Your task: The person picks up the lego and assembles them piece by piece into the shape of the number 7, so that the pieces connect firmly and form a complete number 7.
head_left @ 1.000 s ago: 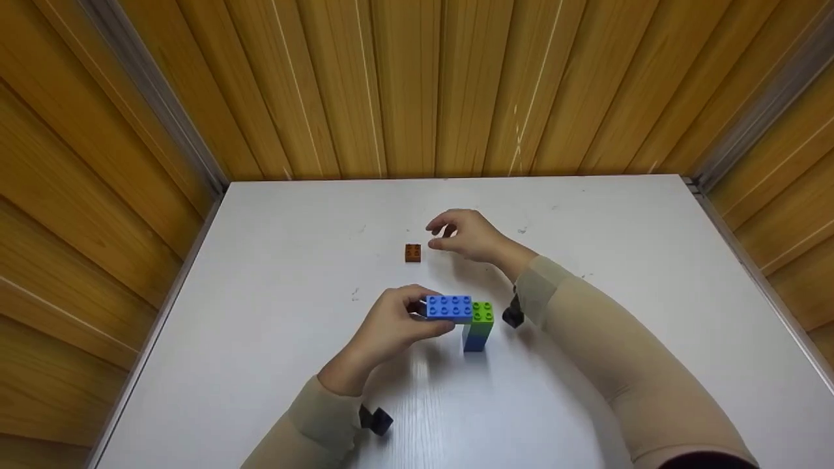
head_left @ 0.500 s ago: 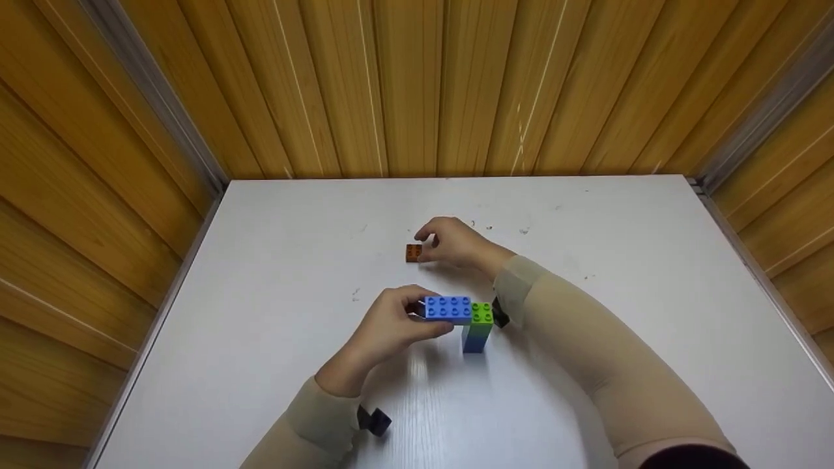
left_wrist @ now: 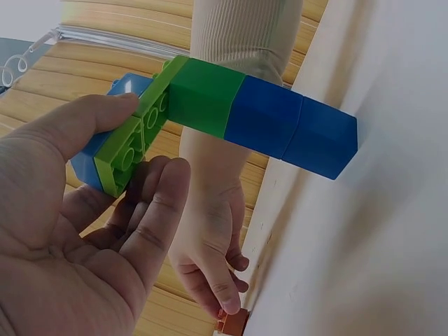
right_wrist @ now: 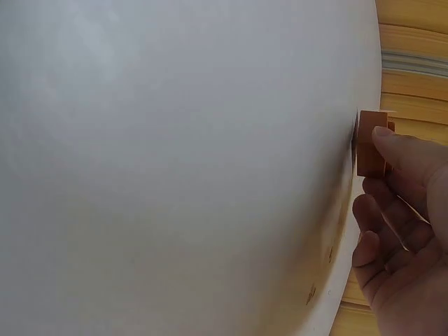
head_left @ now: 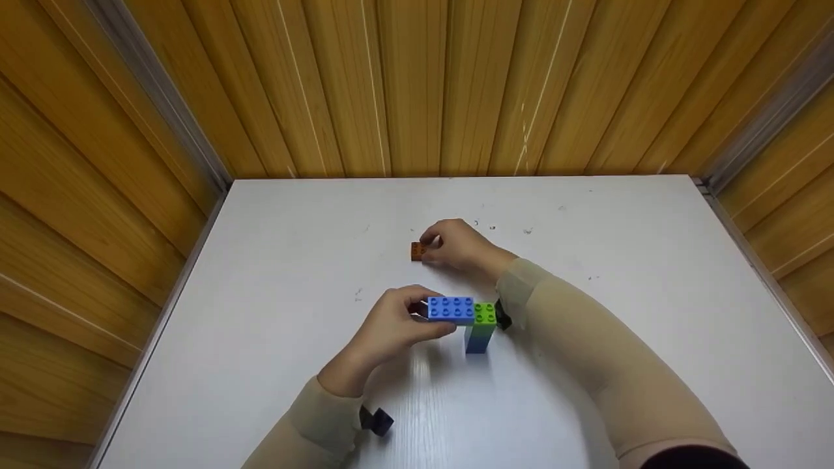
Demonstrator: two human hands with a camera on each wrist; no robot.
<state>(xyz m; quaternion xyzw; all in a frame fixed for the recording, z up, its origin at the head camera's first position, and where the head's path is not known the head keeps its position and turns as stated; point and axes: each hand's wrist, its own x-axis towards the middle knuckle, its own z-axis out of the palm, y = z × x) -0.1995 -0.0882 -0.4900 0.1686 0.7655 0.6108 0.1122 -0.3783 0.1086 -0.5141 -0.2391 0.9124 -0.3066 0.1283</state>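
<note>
My left hand (head_left: 394, 319) grips a blue toy building brick (head_left: 451, 311), thumb on one side and fingers on the other. This brick sits on the overhanging end of a light green piece (left_wrist: 124, 157), whose hollow underside shows in the left wrist view. Under the piece's other end is an upright stack of a green brick (left_wrist: 206, 98) and two dark blue bricks (left_wrist: 262, 115); its foot stands on the table. Farther back, my right hand (head_left: 462, 244) pinches a small brown brick (right_wrist: 371, 150) low at the table, thumb on its side in the right wrist view.
A white table (head_left: 293, 260) with small scuff marks lies beneath everything. Wood-look panels (head_left: 410, 85) rise behind and at both sides. My right forearm (head_left: 586, 339) passes close to the right side of the stack.
My right hand has come left and down to the brown brick and taken it between thumb and fingers. My left hand and the stack have stayed in place.
</note>
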